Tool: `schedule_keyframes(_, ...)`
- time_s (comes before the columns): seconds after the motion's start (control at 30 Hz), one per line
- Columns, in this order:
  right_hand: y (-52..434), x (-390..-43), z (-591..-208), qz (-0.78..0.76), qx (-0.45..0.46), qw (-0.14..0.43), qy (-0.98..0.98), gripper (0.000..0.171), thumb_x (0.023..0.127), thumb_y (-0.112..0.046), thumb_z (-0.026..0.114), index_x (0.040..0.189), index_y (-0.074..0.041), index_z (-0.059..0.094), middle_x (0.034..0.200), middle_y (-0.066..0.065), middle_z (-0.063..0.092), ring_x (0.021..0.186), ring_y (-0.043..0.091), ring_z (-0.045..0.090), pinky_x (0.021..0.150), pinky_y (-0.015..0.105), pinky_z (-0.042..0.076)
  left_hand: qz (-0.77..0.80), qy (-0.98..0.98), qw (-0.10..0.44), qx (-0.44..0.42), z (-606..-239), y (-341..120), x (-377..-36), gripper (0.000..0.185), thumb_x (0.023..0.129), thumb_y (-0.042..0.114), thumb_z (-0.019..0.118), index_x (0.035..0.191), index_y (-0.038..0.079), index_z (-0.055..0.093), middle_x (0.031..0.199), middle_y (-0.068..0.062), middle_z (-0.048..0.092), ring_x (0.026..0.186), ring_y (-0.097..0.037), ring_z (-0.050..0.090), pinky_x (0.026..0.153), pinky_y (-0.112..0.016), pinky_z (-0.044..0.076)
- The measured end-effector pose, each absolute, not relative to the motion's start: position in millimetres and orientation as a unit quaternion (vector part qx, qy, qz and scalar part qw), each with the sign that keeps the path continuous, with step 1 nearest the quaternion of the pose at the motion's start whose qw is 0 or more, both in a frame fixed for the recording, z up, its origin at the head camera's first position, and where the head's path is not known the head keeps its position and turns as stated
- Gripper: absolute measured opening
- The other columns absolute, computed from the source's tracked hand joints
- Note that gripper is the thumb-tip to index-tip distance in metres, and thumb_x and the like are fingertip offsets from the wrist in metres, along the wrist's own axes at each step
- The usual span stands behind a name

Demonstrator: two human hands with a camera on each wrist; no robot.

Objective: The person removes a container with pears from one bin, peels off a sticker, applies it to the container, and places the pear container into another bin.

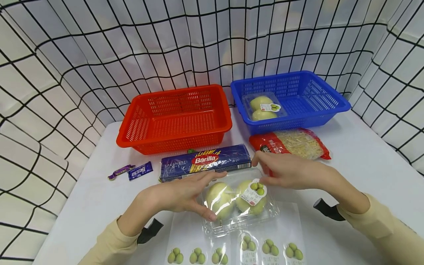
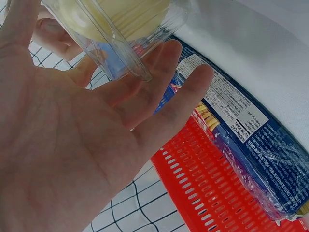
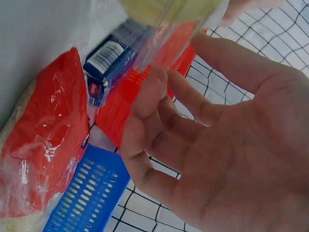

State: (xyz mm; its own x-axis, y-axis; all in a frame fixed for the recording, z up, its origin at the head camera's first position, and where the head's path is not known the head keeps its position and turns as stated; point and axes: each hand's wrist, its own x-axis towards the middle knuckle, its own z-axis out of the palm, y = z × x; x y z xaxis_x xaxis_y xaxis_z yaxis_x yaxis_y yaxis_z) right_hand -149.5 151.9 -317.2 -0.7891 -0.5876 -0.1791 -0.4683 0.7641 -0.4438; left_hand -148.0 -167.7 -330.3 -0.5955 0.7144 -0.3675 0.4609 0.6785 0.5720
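Note:
A clear plastic clamshell box (image 1: 233,222) holding two round pale yellow-green fruits (image 1: 219,198) lies in front of me in the head view. A white label with green fruit (image 1: 254,192) sits on its right half. My left hand (image 1: 185,193) is at the box's left side, its fingers extended along the far edge and thumb at the front. At the right side is my right hand (image 1: 288,171), its fingers loosely bent and thumb close to the label. In the right wrist view the fingertips (image 3: 153,89) are by the box rim; contact is hard to tell.
A sheet of fruit labels (image 1: 233,246) lies under and before the box. Behind stand a red basket (image 1: 175,141) and a blue basket (image 1: 294,119) with another fruit box (image 1: 263,106). Nearby lie a spaghetti pack (image 1: 205,160), a red bag (image 1: 294,143) and two small wrapped sweets (image 1: 140,171).

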Motion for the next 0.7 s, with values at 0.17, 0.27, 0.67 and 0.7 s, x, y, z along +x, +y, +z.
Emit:
schedule_keyframes(0.17, 150.3, -144.9, -313.3, -0.185, -0.29, 0.129, 0.93, 0.042, 0.093, -0.028, 0.076, 0.129, -0.026, 0.053, 0.096, -0.003, 0.06, 0.081, 0.012, 0.058, 0.066, 0.024, 0.05, 0.215, 0.867, 0.298, 0.336, -330.0, -167.7, -148.4, 0.106, 0.079, 0.059, 0.081, 0.163, 0.038, 0.02, 0.169, 0.004, 0.027, 0.151, -0.02, 0.035, 0.126, -0.054, 0.033)
schedule_keyframes(0.27, 139.2, -138.3, -316.3, -0.186, -0.319, 0.086, 0.925, 0.041, 0.094, -0.028, 0.075, 0.129, -0.026, 0.053, 0.108, -0.005, 0.064, 0.087, 0.011, 0.06, 0.075, 0.025, 0.055, 0.215, 0.868, 0.298, 0.335, -329.6, -167.7, -148.4, 0.105, 0.079, 0.059, 0.081, 0.162, 0.038, 0.02, 0.169, 0.004, 0.027, 0.151, -0.02, 0.035, 0.126, -0.054, 0.033)
schedule_keyframes(0.67, 125.2, -118.7, -321.6, -0.169, -0.387, 0.058, 0.904, 0.064, 0.091, -0.052, 0.073, 0.146, -0.03, 0.047, 0.13, -0.01, 0.054, 0.116, 0.01, 0.05, 0.095, 0.035, 0.052, 0.214, 0.868, 0.298, 0.335, -329.5, -166.8, -148.3, 0.106, 0.079, 0.061, 0.08, 0.162, 0.039, 0.018, 0.168, 0.003, 0.029, 0.15, -0.021, 0.038, 0.125, -0.055, 0.034)
schedule_keyframes(0.7, 128.2, -119.9, -319.4, -0.179, -0.38, 0.06, 0.905, 0.063, 0.092, -0.054, 0.071, 0.145, -0.031, 0.047, 0.131, -0.011, 0.053, 0.118, 0.01, 0.05, 0.097, 0.037, 0.053, 0.214, 0.868, 0.299, 0.334, -329.7, -166.6, -148.4, 0.106, 0.079, 0.06, 0.08, 0.162, 0.039, 0.018, 0.168, 0.003, 0.029, 0.149, -0.021, 0.038, 0.125, -0.055, 0.034)
